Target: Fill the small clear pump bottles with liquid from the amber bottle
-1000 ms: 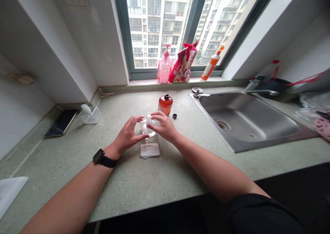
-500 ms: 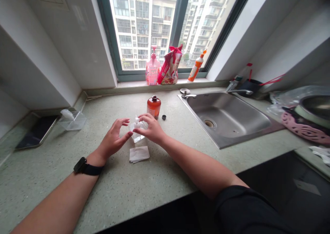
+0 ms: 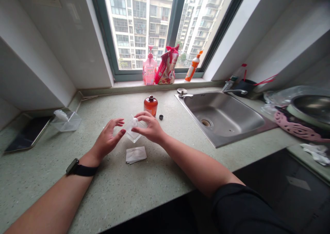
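At the counter's middle: a clear bottle (image 3: 132, 130) with a white top, tilted, held between the two hands just above the counter (image 3: 160, 179).
Right hand (image 3: 152, 129): fingers closed on the clear bottle, pinching its top and far side.
Left hand (image 3: 108, 141): fingers open and spread, just beside the clear bottle; whether the thumb tip touches it cannot be told.
Change: a second ago both hands clasped the clear bottle upright; now the left hand has let go and the bottle leans toward it.
Meaning: the hold rests on the right hand alone.
Materials: transparent plastic walls with squarish corners; greenish speckled stone; brushed steel sink (image 3: 232, 124).
Nearby: a folded white paper (image 3: 136, 154), flat and soft-edged, just in front; a round amber bottle (image 3: 151, 106), uncapped, just behind; its small black cap (image 3: 161, 117) beside it.
Wrist: a black watch (image 3: 72, 166) on the left arm.
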`<state>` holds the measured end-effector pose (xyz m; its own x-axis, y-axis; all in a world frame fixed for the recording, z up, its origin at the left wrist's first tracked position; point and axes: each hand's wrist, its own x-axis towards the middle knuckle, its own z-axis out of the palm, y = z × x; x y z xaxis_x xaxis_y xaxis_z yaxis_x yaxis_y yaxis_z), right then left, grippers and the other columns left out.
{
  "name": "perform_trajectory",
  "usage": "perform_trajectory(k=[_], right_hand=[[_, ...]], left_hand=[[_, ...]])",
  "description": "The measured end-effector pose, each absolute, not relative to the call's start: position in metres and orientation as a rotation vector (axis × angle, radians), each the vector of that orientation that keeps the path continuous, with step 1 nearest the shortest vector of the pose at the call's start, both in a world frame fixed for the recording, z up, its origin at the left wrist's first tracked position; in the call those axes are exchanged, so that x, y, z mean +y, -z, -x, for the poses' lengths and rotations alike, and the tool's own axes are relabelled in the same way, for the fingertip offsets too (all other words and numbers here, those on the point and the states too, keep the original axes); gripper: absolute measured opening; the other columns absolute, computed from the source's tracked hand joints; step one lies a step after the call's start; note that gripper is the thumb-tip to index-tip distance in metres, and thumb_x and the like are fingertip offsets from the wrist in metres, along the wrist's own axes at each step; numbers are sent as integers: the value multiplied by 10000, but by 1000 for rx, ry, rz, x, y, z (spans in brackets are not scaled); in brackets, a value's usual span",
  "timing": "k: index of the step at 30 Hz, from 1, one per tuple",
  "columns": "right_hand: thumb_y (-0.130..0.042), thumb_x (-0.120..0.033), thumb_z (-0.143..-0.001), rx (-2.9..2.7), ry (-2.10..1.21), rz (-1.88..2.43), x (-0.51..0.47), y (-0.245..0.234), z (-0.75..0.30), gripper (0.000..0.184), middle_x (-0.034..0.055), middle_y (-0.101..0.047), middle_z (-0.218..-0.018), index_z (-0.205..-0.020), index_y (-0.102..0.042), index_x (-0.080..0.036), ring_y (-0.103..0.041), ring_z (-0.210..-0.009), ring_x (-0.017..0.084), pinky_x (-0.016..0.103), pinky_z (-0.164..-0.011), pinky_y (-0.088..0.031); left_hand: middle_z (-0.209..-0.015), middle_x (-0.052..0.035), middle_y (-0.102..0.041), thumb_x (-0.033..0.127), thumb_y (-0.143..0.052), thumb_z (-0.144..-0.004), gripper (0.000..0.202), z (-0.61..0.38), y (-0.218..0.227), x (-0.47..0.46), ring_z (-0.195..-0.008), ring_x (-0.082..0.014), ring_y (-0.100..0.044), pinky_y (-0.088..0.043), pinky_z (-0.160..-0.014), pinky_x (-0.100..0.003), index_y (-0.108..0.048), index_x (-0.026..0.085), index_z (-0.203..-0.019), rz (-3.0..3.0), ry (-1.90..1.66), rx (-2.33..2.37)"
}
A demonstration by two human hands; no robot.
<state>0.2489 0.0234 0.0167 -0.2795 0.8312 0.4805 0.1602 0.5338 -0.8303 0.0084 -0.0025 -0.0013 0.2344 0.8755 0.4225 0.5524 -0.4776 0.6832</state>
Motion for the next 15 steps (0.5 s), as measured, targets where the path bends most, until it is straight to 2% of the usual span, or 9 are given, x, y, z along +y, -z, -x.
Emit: perform_trajectory(k=[3, 5, 10, 12, 15], right_hand=[[-857, -737, -767, -1667, -1000, 740, 27, -33, -263, 533, 65, -700, -1168, -987, -792, -255, -711, -1138, 242, 450, -1084, -593], [-858, -754, -752, -1613, -1052, 702, 32, -44, -278, 576, 64, -692, -1204, -1036, -795, -257, -716, -1158, 257, 472, -1087, -601], [-765, -788, -822, -1538, -745, 816, 59, -63, -332, 600, 87, -703, -1302, -1167, -773, -297, -667, -1300, 312, 509, -1128, -562], [-744, -763, -848, -1458, -624, 876, 74, -61, -355, 569, 97, -708, -1300, -1169, -766, -294, -674, -1280, 305, 498, -1139, -551], [-806, -672, -818, -1319, -451, 911, 97, -48, -384, 491, 100, -692, -1283, -1105, -780, -274, -690, -1225, 296, 498, -1127, -551]], left_hand=[[-1267, -129, -722, 743, -519, -1015, 652, -6, 1, -2, -1156, -308, -728, -566, -1103, -528, -598, 215, -1389, -2104, -1106, 1340], [-1260, -132, -726, 757, -471, -1029, 667, -4, 1, -1, -1163, -308, -726, -560, -1109, -527, -606, 209, -1385, -2092, -1104, 1335], [-1243, -134, -738, 777, -444, -1031, 683, -3, 3, 1, -1155, -311, -728, -559, -1102, -527, -637, 206, -1353, -2097, -1096, 1318], [-1233, -130, -743, 770, -438, -1038, 668, -3, 3, 1, -1148, -307, -731, -563, -1096, -517, -649, 208, -1330, -2097, -1095, 1310], [-1230, -130, -747, 752, -418, -1055, 647, -4, 3, 1, -1152, -304, -730, -567, -1087, -508, -657, 207, -1310, -2088, -1090, 1311]])
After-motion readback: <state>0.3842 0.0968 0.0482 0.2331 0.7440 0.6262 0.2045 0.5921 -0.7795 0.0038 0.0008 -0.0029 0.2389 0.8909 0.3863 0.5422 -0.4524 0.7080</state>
